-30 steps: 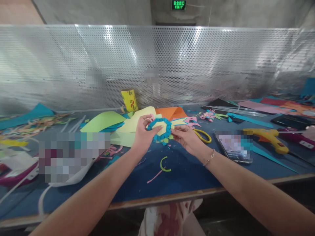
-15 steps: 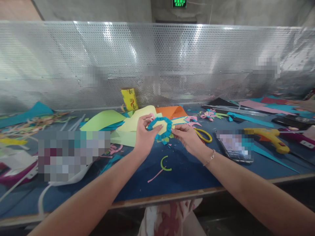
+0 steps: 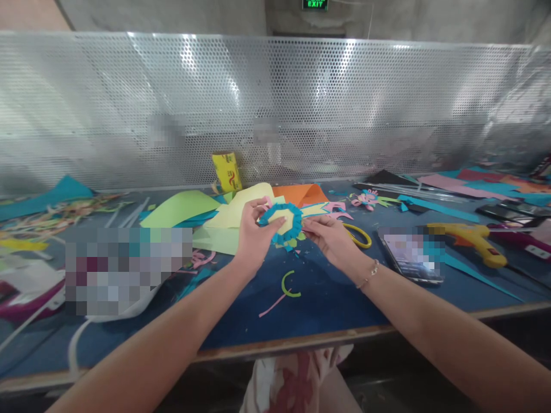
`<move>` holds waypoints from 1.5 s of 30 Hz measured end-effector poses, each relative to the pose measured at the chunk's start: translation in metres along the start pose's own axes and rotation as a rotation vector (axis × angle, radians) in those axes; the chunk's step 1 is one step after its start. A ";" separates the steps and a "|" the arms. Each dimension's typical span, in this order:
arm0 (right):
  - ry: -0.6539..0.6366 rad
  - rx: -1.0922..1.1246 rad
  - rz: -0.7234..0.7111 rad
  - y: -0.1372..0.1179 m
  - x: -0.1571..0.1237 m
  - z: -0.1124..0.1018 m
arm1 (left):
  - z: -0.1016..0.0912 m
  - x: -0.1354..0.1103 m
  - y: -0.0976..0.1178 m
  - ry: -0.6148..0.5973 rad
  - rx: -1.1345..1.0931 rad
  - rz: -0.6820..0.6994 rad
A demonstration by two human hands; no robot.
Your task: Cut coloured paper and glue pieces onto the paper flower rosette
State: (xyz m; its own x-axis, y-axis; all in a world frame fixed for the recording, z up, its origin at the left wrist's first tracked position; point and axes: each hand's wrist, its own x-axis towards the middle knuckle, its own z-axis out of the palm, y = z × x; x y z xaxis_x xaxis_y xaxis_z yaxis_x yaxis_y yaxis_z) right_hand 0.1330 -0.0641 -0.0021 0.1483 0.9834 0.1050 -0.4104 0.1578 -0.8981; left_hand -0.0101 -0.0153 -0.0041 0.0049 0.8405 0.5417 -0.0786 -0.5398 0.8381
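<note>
A round paper rosette (image 3: 297, 225) with a pleated blue rim and a pale yellow centre is held up above the table. My left hand (image 3: 257, 232) grips it from the left, thumb across the yellow face and fingers behind. At its right edge, the fingertips of my right hand (image 3: 325, 232) are pinched together; what is between them is too small to make out. Below the hands lie a green paper arc (image 3: 287, 285) and a thin pink paper strip (image 3: 271, 306). Yellow-handled scissors (image 3: 360, 236) rest just beyond my right hand.
A phone (image 3: 408, 258) and a yellow glue gun (image 3: 469, 238) lie on the right. Coloured paper sheets (image 3: 181, 207) and a pink paper flower (image 3: 365, 199) lie toward the back. A perforated metal screen (image 3: 275, 103) bounds the table. A blurred-out white item (image 3: 129, 312) sits left.
My right fingertips have shifted slightly right along the rosette's edge. The rosette stays in my left hand, turned very little. The table's things have not moved.
</note>
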 end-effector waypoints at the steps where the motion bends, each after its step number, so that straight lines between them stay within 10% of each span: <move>1: 0.000 0.005 0.002 0.000 0.000 0.000 | 0.000 0.000 0.000 -0.001 -0.001 0.005; 30: -0.128 -0.057 0.055 0.003 0.001 -0.002 | 0.001 -0.002 0.015 -0.015 0.113 0.109; 36: -0.138 -0.045 0.036 -0.001 -0.001 -0.003 | 0.000 0.001 0.009 0.004 -0.026 -0.055; 45: 0.112 -0.894 -0.758 -0.008 -0.006 -0.008 | -0.001 0.007 0.008 0.055 -0.349 -0.511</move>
State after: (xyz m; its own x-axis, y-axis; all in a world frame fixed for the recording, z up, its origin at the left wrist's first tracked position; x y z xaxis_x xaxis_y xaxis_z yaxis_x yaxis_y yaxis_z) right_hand 0.1422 -0.0723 0.0013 0.1792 0.6448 0.7430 0.5871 0.5359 -0.6067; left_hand -0.0116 -0.0135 0.0061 0.0772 0.9949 0.0654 -0.4013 -0.0291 0.9155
